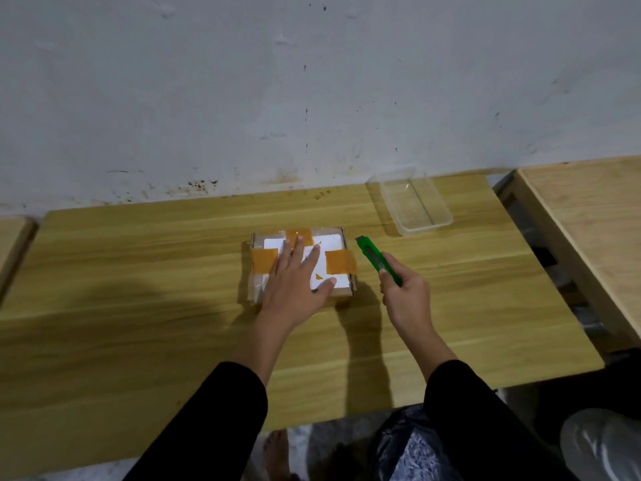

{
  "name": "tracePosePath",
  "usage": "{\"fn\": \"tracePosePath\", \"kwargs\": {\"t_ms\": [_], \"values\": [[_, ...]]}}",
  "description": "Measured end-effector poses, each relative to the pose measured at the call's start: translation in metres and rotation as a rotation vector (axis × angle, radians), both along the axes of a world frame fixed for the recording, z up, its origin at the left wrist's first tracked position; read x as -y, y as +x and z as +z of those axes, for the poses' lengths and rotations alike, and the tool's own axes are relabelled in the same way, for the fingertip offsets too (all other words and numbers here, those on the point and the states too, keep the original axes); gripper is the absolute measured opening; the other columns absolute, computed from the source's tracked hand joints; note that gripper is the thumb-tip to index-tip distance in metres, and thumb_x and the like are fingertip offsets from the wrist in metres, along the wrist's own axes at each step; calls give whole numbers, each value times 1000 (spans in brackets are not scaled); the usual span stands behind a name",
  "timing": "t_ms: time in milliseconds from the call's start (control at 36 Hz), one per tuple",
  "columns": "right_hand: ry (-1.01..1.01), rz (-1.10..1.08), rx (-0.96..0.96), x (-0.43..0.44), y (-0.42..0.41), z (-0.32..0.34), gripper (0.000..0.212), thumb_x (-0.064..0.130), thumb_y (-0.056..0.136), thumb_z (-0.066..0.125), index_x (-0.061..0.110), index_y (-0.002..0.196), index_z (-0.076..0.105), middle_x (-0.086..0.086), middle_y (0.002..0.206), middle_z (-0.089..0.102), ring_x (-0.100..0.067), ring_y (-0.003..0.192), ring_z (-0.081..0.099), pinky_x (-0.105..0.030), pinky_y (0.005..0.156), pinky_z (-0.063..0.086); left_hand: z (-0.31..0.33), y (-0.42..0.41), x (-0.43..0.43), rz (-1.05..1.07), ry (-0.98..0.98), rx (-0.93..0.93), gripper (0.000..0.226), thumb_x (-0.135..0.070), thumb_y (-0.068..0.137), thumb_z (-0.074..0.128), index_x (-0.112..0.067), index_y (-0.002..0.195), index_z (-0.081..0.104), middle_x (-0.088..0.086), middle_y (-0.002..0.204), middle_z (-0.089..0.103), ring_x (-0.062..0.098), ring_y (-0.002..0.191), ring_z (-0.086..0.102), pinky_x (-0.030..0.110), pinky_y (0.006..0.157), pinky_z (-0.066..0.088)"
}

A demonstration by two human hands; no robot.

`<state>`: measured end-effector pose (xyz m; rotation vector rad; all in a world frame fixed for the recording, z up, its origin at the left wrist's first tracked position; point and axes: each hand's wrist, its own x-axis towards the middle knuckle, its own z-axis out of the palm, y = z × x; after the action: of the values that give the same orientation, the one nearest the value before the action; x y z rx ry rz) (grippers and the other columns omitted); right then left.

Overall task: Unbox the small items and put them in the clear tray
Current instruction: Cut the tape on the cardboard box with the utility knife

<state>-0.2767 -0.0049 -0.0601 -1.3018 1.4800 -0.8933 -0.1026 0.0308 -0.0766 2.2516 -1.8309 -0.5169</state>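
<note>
My left grip (295, 282) lies flat, fingers straight, pinning the box (334, 253), probably light and stiff; my right grip (404, 296) clasps the cutter (373, 256).

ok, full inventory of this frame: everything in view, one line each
box: 1, brown cardboard, white label, table centre
tape strips: 3 visible, orange, on box top
utility knife: 1, green, right of box
tray: 1, clear, far right of table
table: 1, light wood, under all of these
side tables: 2, light wood, left and right edges
bag: 1, black, floor under table
foot: 1, bare, on floor
left hand: flat on box top
right hand: grips utility knife
</note>
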Motion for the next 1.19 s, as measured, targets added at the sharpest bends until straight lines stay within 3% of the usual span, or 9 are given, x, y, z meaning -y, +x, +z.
{"fn": "tracePosePath", "kwargs": {"t_ms": [83, 194, 250, 389, 500, 639, 806, 1194], "values": [[-29, 40, -48, -1, 5, 2, 39, 8, 93, 49, 13, 131, 52, -4, 103, 66, -3, 52, 50, -7, 45, 39, -14, 0, -2, 8, 27, 37, 69, -64, 91, 22, -34, 149, -2, -3, 157, -15, 18, 142, -23, 37, 116, -5], [-34, 65, -78, -3, 10, 6, 37, 9, 93, 50, 13, 130, 53, -3, 110, 66, -27, 85, 65, -18, 61, 48, -16, -11, 2, 88, 47, 50, 68, -63, 92, 18, -33, 148, -6, -2, 157, -17, 21, 142, -24, 36, 116, -9], [-51, 80, -91, -2, 11, 6, 37, 9, 93, 50, 14, 129, 54, -5, 110, 67, -32, 88, 65, -19, 63, 48, -15, -15, 5, 116, 55, 51, 69, -63, 92, 18, -32, 148, -6, -1, 157, -18, 21, 142, -24, 36, 115, -10], [-109, 138, -201, 2, 13, 2, 38, 9, 92, 50, 17, 129, 54, -19, 90, 71, -19, 54, 49, -24, 49, 41, -16, -18, 8, 146, 56, 34, 69, -62, 92, 18, -31, 149, -6, 0, 157, -19, 20, 142, -24, 36, 116, -10], [-192, 215, -350, 1, 16, 3, 42, 7, 91, 47, 15, 132, 51, -3, 54, 51, -13, 44, 41, -22, 46, 38, -16, -18, 8, 145, 49, 32, 68, -62, 93, 19, -31, 148, -6, 0, 157, -18, 20, 142, -24, 36, 116, -9], [-303, 334, -548, -2, 18, 5, 46, 5, 89, 45, 9, 135, 45, -22, 70, 62, -36, 65, 58, -43, 60, 50, -16, -19, 8, 158, 37, 29, 68, -61, 93, 20, -30, 149, -4, 0, 157, -17, 20, 142, -23, 36, 116, -9], [-327, 360, -677, -8, 21, 7, 47, 10, 91, 43, 11, 138, 40, -20, 77, 61, -33, 66, 56, -32, 56, 37, -17, -19, 8, 161, 34, 38, 69, -62, 92, 19, -29, 149, -4, 0, 157, -16, 21, 143, -22, 36, 116, -9], [-315, 358, -684, 0, 33, 12, 49, 12, 91, 43, 8, 140, 38, -22, 81, 62, -32, 68, 54, -31, 57, 34, -16, -19, 8, 153, 49, 53, 68, -61, 93, 18, -29, 149, -6, 1, 157, -17, 22, 143, -22, 36, 117, -8]]}}
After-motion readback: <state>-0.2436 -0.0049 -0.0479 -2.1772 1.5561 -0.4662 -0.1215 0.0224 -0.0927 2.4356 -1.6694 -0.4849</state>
